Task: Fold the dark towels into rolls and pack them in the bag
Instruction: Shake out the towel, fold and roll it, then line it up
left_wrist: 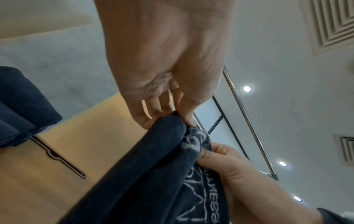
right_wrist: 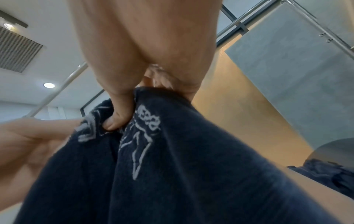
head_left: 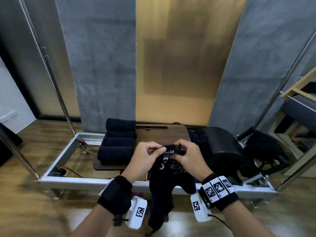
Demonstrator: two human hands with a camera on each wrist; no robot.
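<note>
A dark towel with white print hangs in front of me, held by its top edge. My left hand pinches that edge between thumb and fingers, and my right hand grips it close beside. The left wrist view shows the left hand pinching the towel. In the right wrist view the right hand has its thumb pressed into the towel. Several rolled dark towels lie stacked on the wooden board. A loose heap of dark towels sits at the board's right. A black bag lies far right.
The board rests on a metal frame with straps and springs showing at its left. A black curved barrel stands between the towel heap and the bag. Slanted metal poles rise on both sides. Wooden furniture stands at far right.
</note>
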